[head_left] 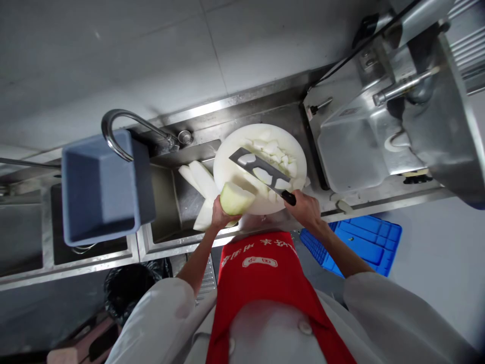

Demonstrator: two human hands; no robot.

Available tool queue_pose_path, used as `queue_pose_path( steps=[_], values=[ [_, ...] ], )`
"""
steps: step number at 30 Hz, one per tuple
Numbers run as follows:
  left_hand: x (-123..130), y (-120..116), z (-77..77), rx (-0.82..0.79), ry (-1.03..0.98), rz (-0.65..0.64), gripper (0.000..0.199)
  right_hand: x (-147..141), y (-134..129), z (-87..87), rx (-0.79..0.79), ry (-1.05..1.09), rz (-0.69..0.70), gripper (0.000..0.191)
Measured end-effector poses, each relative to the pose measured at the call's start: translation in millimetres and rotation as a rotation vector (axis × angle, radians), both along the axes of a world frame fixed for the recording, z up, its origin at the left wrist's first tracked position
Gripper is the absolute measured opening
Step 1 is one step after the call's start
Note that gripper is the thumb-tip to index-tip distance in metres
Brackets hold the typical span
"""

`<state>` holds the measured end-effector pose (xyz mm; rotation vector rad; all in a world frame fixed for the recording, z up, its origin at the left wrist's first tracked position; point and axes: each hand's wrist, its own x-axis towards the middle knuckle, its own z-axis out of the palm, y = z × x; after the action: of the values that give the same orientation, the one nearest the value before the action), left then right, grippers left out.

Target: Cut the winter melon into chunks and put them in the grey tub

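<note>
My left hand (221,214) grips a large pale green piece of melon (235,198) at the near left edge of a round white cutting board (227,146). The black handle of a cleaver (246,168) is in my right hand (305,208). Its wide blade points up and left over the board, with several white slices lying on it. Cut white chunks (271,147) are heaped on the board's far right part. Long pale melon pieces (202,178) rest in the sink left of the board.
A grey-blue bin (142,187) sits over the sinks at left, beneath a curved faucet (129,115). Right of the board are a translucent tub (350,156) and a metal machine (443,116). A blue crate (364,242) and a black-lined trash bin (129,288) stand below the counter.
</note>
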<state>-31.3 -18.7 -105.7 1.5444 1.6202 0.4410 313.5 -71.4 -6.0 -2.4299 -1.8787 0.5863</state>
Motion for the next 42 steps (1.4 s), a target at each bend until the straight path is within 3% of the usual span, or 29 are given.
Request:
queue_pose_path(
  steps=[4, 14, 24, 29, 34, 38, 42],
  values=[
    [-0.1, 3.2, 4.7, 0.019, 0.001, -0.026, 0.119, 11.9, -13.4, 2.7, 0.070, -0.013, -0.073, 0.035],
    [-5.9, 7.3, 37.2, -0.102, -0.034, -0.010, 0.108, 27.5, -49.9, 4.4, 0.117, -0.056, -0.254, 0.049],
    [-6.5, 4.6, 16.0, -0.103, -0.283, -0.010, 0.103, 10.4, -71.9, 3.1, 0.050, -0.045, -0.300, 0.038],
    [-6.2, 2.8, 16.3, -0.060, -0.263, 0.043, 0.101, 6.8, -85.1, 4.9, 0.061, -0.046, -0.343, 0.035],
    [-14.5, 4.3, 6.2, -0.001, -0.298, 0.085, 0.100, 9.4, -99.9, 3.9, 0.032, -0.043, -0.408, 0.036],
    [-25.4, 18.6, 1.9, -0.033, -0.360, 0.181, 0.095, 11.5, -107.8, 1.6, 0.012, -0.034, -0.445, 0.038],
    [-30.7, 48.0, 10.5, -0.112, -0.352, 0.339, 0.090, 12.8, -111.9, -2.5, 0.026, -0.040, -0.460, 0.042]
  ],
)
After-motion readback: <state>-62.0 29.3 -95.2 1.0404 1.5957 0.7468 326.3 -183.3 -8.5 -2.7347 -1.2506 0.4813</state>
